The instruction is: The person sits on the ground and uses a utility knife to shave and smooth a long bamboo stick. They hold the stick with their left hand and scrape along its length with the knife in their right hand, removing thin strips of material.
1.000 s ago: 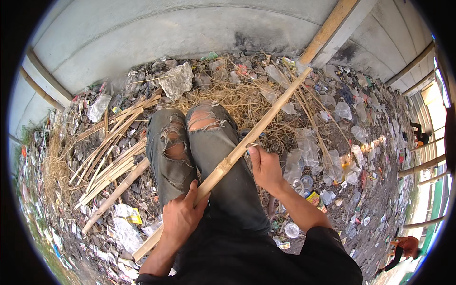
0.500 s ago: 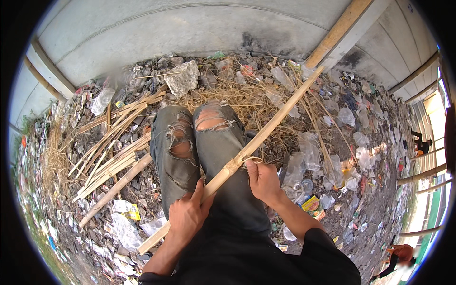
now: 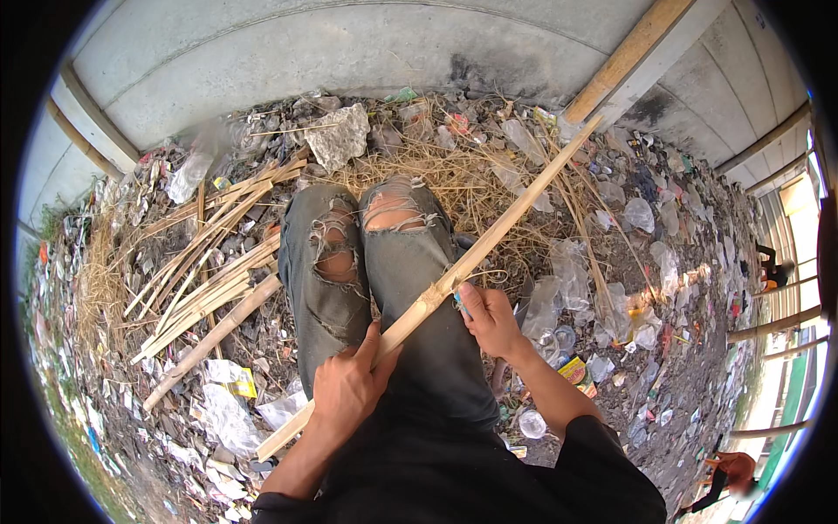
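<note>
A long split bamboo strip (image 3: pixel 493 236) lies slantwise across my thighs, its far end toward the wall and its near end beside my left forearm. My left hand (image 3: pixel 347 384) is closed around its lower part. Just right of the strip's knotted node (image 3: pixel 428 301), my right hand (image 3: pixel 491 323) is closed on a small tool with a blue part (image 3: pixel 457 299); the fingers hide most of it, so its kind is unclear. A thin pale curl of shaving (image 3: pixel 491 278) sticks out beside the strip above that hand.
Split bamboo strips (image 3: pixel 209 236) and a round pole (image 3: pixel 214 341) lie left of my knees. A stone (image 3: pixel 339 137) sits by the grey wall (image 3: pixel 349 52). Plastic litter and straw (image 3: pixel 436 175) cover the ground. Another person (image 3: pixel 731 472) bends at the lower right.
My right hand has shifted slightly right and down along the strip's side, and the blue part now shows. The thin curl extends farther right. My left hand keeps its hold.
</note>
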Demonstrator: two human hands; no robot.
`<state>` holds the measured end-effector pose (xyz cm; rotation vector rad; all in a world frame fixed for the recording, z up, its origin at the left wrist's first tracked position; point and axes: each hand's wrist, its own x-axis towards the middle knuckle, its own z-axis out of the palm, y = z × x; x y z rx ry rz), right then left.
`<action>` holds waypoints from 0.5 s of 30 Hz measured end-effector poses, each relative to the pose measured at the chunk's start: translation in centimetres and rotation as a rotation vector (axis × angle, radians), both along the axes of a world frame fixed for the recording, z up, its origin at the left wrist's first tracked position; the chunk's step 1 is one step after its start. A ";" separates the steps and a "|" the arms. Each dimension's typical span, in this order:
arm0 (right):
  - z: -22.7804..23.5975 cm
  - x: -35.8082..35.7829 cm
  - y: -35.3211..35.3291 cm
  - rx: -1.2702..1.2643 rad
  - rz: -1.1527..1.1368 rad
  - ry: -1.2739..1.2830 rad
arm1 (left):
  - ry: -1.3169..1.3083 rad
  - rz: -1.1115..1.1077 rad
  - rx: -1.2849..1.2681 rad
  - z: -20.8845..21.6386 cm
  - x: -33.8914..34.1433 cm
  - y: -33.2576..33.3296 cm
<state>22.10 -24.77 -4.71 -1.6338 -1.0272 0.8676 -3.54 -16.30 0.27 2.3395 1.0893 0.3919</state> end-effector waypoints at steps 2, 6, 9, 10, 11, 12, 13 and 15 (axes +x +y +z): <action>-0.4 0.6 -0.1 -0.056 0.034 0.144 | 0.004 -0.015 0.005 -0.4 0.1 0.0; 1.3 -0.1 0.6 0.047 -0.130 -0.170 | 0.000 -0.011 0.018 -0.4 0.4 -0.1; 1.8 -2.0 0.9 0.099 -0.178 -0.384 | 0.039 -0.003 -0.012 0.0 0.9 0.0; 1.7 -2.0 0.7 0.098 -0.155 -0.363 | 0.030 -0.004 -0.016 0.0 0.9 0.0; 1.7 -2.0 0.7 0.101 -0.129 -0.344 | 0.018 -0.001 -0.016 0.1 0.9 0.0; 1.7 -2.0 0.7 0.104 -0.103 -0.325 | 0.007 0.001 -0.016 0.1 0.9 0.1; 1.6 -2.0 0.4 0.059 -0.073 -0.258 | 0.004 -0.002 -0.018 0.1 0.9 0.1; 1.8 -1.2 0.4 0.016 -0.002 -0.104 | -0.003 -0.006 -0.023 0.1 0.7 0.0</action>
